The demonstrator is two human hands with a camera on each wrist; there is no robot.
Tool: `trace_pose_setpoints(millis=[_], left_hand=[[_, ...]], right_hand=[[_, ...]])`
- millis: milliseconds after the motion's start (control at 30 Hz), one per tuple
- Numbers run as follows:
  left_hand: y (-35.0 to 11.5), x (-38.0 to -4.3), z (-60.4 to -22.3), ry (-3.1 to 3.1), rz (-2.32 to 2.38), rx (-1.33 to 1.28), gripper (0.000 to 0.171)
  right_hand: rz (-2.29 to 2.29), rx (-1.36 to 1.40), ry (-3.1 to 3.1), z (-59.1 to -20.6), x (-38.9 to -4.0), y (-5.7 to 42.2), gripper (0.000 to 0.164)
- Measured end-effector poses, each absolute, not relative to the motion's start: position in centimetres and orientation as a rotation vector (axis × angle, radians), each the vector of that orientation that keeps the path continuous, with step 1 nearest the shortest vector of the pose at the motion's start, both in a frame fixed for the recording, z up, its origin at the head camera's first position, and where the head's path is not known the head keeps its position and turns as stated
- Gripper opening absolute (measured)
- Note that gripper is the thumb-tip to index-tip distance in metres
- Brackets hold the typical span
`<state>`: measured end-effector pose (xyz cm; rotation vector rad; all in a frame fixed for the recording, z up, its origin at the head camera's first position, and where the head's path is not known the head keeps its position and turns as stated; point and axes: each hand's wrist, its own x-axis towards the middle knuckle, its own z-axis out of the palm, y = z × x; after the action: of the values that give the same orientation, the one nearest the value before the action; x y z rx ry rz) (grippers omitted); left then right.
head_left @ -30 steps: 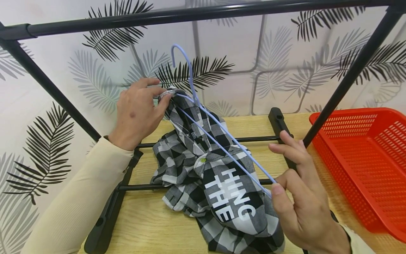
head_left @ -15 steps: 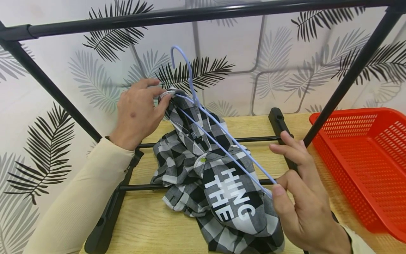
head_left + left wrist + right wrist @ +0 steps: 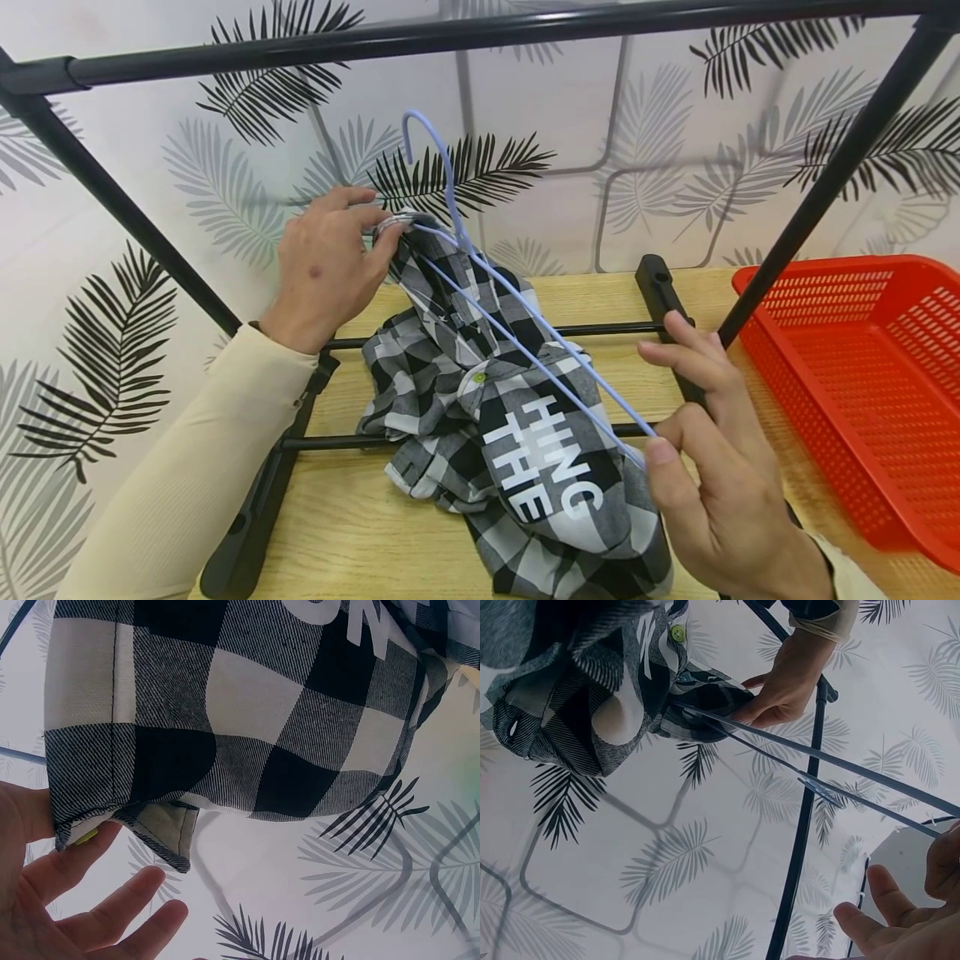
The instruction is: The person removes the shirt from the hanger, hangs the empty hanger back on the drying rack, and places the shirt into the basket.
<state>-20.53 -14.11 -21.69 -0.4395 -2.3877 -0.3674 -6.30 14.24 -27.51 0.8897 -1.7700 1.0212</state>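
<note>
A black, grey and white checked shirt (image 3: pixel 555 517) with white lettering hangs bunched in the middle of the head view. My left hand (image 3: pixel 330 262) pinches its collar edge between thumb and index finger. One end of a light blue clothes hanger (image 3: pixel 450 179) lies inside the neck opening, its hook pointing up. At the hanger's other end, outside the shirt, my right hand (image 3: pixel 720 475) pinches the corner with thumb and index finger, the other fingers raised. In the left wrist view, the cloth (image 3: pixel 247 720) droops beside my spread fingers (image 3: pixel 124 907).
A black rack surrounds the work, its top bar (image 3: pixel 465 37) crossing above both hands and its lower bar (image 3: pixel 337 442) behind the shirt. On the right stands a red perforated basket (image 3: pixel 840 417). Below lies a wood-grain tabletop (image 3: pixel 375 533); a leaf-patterned wall covering (image 3: pixel 540 108) is behind.
The hanger's hook has dipped very slightly. Both hands and the shirt stay practically where they were.
</note>
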Motion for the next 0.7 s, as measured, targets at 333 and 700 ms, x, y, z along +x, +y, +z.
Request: trace_pose_setpoints(millis=[333,700], left_hand=[[-14.14,-20.72,-21.74,-2.401,-0.369,-0.429,0.029],[-14.20,-20.87,-21.69,-2.410,-0.364,-0.420,0.028]], right_hand=[[1.018,0.886,-1.771,-27.41,-6.29,14.27,0.035],[1.015,0.889,-1.776,-27.37,-6.20,14.36,0.035]])
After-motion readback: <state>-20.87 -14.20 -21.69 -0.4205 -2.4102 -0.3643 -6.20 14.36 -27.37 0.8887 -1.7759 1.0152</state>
